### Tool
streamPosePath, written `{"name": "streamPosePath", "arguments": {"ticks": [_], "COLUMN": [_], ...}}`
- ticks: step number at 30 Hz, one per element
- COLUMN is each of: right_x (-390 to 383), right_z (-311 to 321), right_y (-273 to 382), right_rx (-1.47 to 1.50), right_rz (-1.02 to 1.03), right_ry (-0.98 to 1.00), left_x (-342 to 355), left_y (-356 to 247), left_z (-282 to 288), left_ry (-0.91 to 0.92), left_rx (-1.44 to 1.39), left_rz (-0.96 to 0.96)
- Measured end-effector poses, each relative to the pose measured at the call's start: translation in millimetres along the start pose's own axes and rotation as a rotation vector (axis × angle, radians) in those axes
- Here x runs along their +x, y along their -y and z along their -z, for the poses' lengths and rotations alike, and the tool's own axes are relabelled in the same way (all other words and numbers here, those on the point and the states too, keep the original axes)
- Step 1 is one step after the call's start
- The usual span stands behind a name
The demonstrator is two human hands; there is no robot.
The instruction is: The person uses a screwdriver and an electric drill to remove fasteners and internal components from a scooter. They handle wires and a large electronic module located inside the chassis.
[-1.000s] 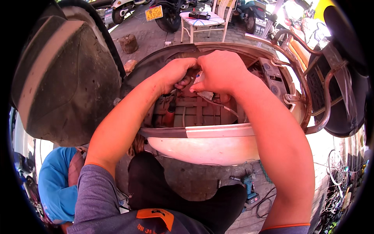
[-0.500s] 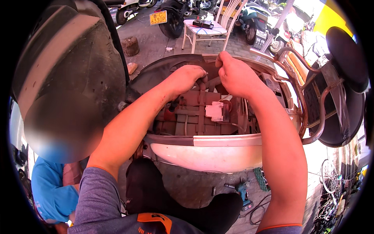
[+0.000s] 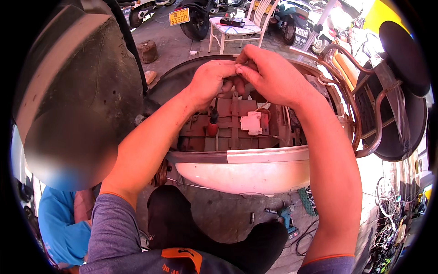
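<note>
A wide fisheye view, worn on the person's head, looked down from the near side of the vehicle body (image 3: 242,176), close above it, and reached the chair (image 3: 234,31) beyond it.

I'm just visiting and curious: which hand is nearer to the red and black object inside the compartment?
Left. In the picture, the left hand is almost directly above the red and black object; the right hand is above and farther right.
</note>
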State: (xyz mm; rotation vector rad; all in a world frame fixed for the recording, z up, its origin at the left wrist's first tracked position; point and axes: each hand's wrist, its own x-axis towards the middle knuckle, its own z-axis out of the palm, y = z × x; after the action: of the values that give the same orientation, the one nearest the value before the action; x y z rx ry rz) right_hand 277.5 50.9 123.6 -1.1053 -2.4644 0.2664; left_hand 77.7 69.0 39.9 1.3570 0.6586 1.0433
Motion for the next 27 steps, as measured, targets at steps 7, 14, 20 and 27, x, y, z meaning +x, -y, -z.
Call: {"name": "streamPosePath", "arguments": {"ticks": [7, 14, 20, 27], "right_x": [-3, -69, -316, -613], "right_z": [-22, 2, -64, -163], "right_y": [4, 38, 77, -131], "right_rx": [-0.362, -0.574, 0.031, 0.829], "right_rz": [0.097, 0.115, -0.234, -1.545], "right_ry": [-0.121, -0.396, -0.586, -0.968], "left_x": [-3, -1, 3, 11], "left_y": [6, 12, 9, 11], "left_z": [10, 2, -4, -17], "left_ry": [0.059, 0.174, -0.085, -0.107], "left_rx": [-0.094, -0.039, 0.102, 0.181], "left_rz": [-0.024, -0.059, 0.038, 0.082]}}
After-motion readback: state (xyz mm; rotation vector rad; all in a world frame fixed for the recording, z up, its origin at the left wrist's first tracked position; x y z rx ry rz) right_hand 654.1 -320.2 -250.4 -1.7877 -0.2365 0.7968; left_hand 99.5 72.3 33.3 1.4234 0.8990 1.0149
